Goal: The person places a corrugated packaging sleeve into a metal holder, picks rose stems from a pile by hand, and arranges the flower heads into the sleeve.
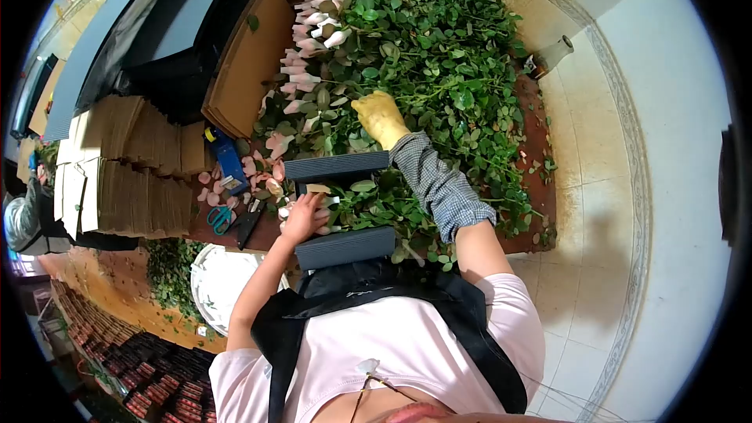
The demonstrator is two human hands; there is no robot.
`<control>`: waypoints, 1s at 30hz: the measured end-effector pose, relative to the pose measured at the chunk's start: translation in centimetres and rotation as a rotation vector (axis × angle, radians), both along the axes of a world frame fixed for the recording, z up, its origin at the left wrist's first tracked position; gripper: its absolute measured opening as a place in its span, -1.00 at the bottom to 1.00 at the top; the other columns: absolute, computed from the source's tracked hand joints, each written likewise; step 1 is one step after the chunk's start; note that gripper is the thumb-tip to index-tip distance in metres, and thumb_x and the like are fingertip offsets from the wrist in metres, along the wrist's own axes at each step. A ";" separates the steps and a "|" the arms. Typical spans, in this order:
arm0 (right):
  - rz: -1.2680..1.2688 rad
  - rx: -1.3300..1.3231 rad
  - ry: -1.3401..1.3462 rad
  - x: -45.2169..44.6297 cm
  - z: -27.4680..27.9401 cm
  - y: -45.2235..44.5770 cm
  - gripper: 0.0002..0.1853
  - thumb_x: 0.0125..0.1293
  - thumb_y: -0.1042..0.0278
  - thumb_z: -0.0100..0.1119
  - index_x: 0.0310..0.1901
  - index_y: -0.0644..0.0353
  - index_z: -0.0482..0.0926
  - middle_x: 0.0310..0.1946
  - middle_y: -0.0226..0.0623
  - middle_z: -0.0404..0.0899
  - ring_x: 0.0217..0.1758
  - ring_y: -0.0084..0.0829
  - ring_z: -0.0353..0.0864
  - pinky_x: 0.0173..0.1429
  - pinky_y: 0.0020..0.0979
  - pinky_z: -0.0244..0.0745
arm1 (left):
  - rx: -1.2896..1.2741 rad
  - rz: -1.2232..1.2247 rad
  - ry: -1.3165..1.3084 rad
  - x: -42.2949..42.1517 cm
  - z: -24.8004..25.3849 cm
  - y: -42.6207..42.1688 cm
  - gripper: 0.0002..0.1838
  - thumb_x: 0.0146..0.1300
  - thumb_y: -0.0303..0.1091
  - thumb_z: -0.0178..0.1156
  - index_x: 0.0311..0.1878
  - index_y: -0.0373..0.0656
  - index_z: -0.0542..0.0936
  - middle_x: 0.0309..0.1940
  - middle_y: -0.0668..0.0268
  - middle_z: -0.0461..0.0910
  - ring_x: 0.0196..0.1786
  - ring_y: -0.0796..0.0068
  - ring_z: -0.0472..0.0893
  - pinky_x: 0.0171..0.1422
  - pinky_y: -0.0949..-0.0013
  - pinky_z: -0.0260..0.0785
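Observation:
My bare left hand [304,218] curls over the heads of a few roses [323,227], which have pale sleeves. These lie between two dark ribbed panels of a bundling frame [345,248], with a small piece of cardboard [318,188] by the fingertips. Leafy stems [384,207] run rightward out of the frame. Farther forward, my right hand [380,117], in a yellow glove and checked sleeve, is closed over the big heap of rose stems [446,63]. What sits inside that fist is hidden. Sleeved pale rose heads [305,51] line the heap's left edge.
Left of the frame lie teal scissors [221,220], a blue tape dispenser [227,158], a black tool [249,224] and loose petals [249,166]. Folded cardboard [129,164] is stacked beyond. A white round tub [227,282] stands below the table [540,141]. A glass bottle [554,55] is at right.

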State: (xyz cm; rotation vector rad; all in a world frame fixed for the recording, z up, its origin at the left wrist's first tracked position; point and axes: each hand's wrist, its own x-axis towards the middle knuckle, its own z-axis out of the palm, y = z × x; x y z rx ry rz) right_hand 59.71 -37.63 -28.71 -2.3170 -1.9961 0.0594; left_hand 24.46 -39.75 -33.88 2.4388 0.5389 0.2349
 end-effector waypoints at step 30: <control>0.110 -0.019 -0.243 -2.8 2.1 -0.9 -0.84 0.19 0.37 0.16 -0.23 0.05 0.70 -0.36 -0.18 0.69 -0.23 -0.14 0.64 -0.14 -0.14 0.50 | 0.010 0.025 -0.053 0.2 -2.5 0.2 -0.40 0.04 -0.16 0.36 0.18 -0.10 0.50 0.02 0.01 0.50 0.04 -0.04 0.54 0.10 0.02 0.44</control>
